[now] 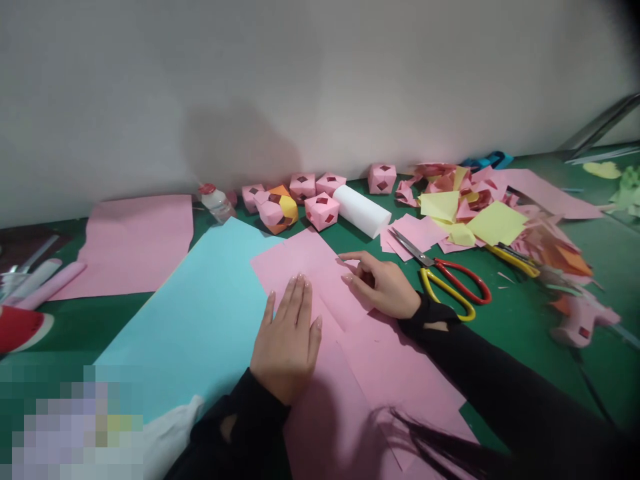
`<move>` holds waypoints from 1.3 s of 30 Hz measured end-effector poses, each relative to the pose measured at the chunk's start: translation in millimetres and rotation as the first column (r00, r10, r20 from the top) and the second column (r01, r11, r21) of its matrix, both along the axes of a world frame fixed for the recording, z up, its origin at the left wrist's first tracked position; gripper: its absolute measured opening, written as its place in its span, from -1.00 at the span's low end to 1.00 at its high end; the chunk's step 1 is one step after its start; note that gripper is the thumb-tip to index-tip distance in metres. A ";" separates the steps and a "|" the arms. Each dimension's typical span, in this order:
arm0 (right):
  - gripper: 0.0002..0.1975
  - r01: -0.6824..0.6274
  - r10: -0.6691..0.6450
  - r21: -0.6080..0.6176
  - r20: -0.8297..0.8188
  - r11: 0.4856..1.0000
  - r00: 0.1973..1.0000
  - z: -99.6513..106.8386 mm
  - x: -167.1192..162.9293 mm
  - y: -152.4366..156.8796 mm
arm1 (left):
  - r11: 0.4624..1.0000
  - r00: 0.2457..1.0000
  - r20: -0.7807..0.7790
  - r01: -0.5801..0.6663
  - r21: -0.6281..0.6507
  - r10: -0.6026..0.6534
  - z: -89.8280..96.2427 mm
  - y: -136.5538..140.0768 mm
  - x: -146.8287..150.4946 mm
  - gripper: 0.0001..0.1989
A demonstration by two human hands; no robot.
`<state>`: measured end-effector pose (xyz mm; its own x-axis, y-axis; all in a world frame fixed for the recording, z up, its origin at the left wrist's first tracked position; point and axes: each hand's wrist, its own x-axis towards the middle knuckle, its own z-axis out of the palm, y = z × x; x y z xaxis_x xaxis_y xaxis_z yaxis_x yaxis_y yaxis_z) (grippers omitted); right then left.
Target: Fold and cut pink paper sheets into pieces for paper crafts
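My left hand (286, 353) lies flat with fingers stretched out on a folded sheet of pink paper (285, 257). My right hand (383, 283) rests at the right edge of the same paper. Its index finger and thumb reach toward that edge with a gap between them, while the other fingers are curled under. More pink sheets (400, 360) spread beneath both hands toward me. Under the pink paper on the left is a large light blue sheet (200, 313). Scissors with red and yellow handles (433, 263) lie spread beside my right wrist.
Folded pink paper boxes (321, 211), a white roll (361, 212) and a red-capped bottle (216, 202) line the wall. Paper scraps (450, 190) pile up at the right, near a pink glue gun (583, 320). Another pink sheet (137, 243) lies left on the green table (70, 333).
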<state>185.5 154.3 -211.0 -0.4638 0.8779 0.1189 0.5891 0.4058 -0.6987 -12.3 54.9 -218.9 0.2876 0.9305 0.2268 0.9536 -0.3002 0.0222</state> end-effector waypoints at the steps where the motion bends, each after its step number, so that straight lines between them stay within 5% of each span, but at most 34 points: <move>1: -0.64 -0.005 0.005 0.000 0.008 1.000 1.000 0.2 0.0 0.1 | 1.000 1.000 -0.005 -0.005 -0.007 0.005 -0.2 -0.1 0.6 -0.46; 23: -0.62 -0.014 0.013 -0.019 -0.075 1.000 0.997 -0.1 1.7 -0.5 | 1.000 1.000 0.009 -0.015 -0.012 0.016 -0.9 0.3 -0.8 -0.47; 30: -0.63 -0.042 0.037 -0.051 -0.104 0.998 0.994 -1.4 1.9 -0.7 | 0.997 0.998 0.064 -0.003 0.082 -0.003 -5.6 0.7 -7.1 -0.54; 39: -0.67 -0.051 0.051 -0.004 -0.012 0.999 0.999 -0.8 1.8 0.2 | 0.998 0.998 0.021 -0.055 -0.031 0.056 -3.0 -1.9 1.0 -0.41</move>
<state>187.4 154.4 -211.8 -0.5070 0.8535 0.1205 0.5595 0.4322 -0.7072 -11.3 53.0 -221.9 0.2306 0.9515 0.2036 0.9680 -0.2455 0.0511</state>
